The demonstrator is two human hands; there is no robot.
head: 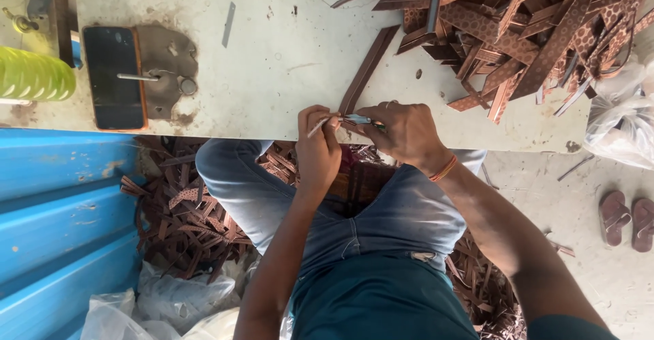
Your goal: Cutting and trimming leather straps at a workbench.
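I sit at a worn white worktable. A long brown leather-like strip lies on it, slanting from the far pile down to the table's near edge. My left hand pinches a thin pale stick right at the strip's near end. My right hand, with an orange band on its wrist, presses on that same end and grips a small bluish tool. The two hands touch each other at the table edge, above my jeans-clad lap.
A big heap of brown patterned strips fills the table's far right. A dark phone and a green ribbed object lie at the left. Blue corrugated sheet, floor scraps, plastic bags and sandals surround me.
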